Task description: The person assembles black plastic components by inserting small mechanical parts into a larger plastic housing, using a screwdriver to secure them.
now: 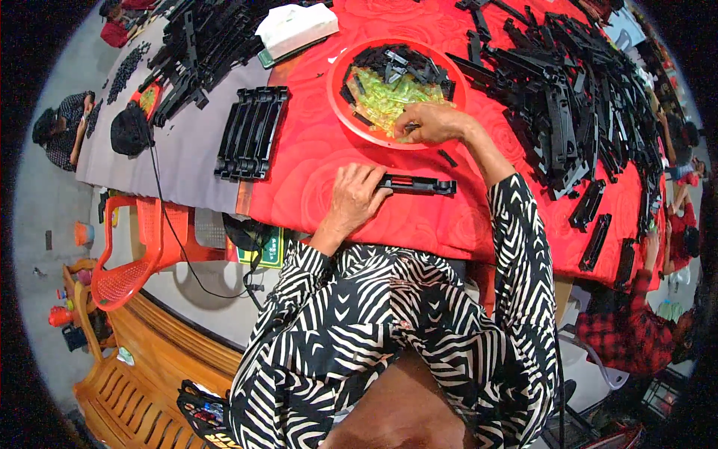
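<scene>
My left hand is closed on the left end of a long black plastic part with slots in it, which lies flat on the red tablecloth. Over the near rim of a round red basin reaches my right hand, its fingers pinched together. A small dark bit shows at those fingertips, too small to name for certain. Yellow-green film pieces fill the middle of the basin, with small black pieces heaped behind them. One thin black strip lies on the cloth below my right wrist.
Several black parts lie in a row at left. Large heaps of similar parts cover the right side, and more sit far left near a white tissue pack. A red plastic chair stands left. Other people sit around the table.
</scene>
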Available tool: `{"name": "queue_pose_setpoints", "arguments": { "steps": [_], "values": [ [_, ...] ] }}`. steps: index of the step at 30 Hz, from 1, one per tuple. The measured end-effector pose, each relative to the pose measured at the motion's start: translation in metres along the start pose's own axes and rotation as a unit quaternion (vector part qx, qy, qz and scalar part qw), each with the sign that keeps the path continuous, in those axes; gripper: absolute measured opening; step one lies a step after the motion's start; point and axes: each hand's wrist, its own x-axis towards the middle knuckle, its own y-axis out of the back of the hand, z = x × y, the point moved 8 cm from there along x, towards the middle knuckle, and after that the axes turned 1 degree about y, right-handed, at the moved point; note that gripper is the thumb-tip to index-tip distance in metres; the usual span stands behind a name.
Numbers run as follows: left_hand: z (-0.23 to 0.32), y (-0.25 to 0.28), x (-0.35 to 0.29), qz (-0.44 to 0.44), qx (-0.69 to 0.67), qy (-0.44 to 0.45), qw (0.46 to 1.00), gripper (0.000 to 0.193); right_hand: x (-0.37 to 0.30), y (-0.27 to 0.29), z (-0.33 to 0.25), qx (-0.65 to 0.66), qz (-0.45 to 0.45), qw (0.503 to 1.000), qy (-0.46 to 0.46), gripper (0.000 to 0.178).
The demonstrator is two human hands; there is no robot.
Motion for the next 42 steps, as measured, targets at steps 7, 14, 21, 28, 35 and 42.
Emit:
{"name": "queue_pose_setpoints", "arguments": {
  "steps": [7,14,21,28,35,42],
  "values": [
    [0.000,-0.005,0.000,-0.010,0.009,0.002,1.000,0.040,0.014,-0.010,0.009,-0.030,0.016,0.999,0.004,0.017],
    [0.000,-0.005,-0.001,0.009,0.001,-0.014,1.000,0.042,0.007,-0.007,-0.002,0.039,0.022,0.996,0.083,0.018],
    [0.007,0.019,0.001,0.088,0.003,-0.032,0.996,0.042,-0.033,0.030,-0.025,-0.078,0.214,0.974,0.006,0.019],
    [0.008,0.041,0.010,0.138,-0.192,0.084,0.968,0.026,-0.072,-0.006,-0.056,0.114,0.271,0.956,0.013,0.018],
    [-0.008,-0.028,0.023,0.074,-0.648,0.356,0.669,0.011,-0.065,-0.011,-0.049,0.091,0.401,0.909,-0.067,0.015],
    [-0.027,-0.009,0.008,0.105,-0.475,0.277,0.828,0.008,-0.099,-0.016,-0.036,0.138,0.449,0.881,-0.055,0.015]
  ]
}}
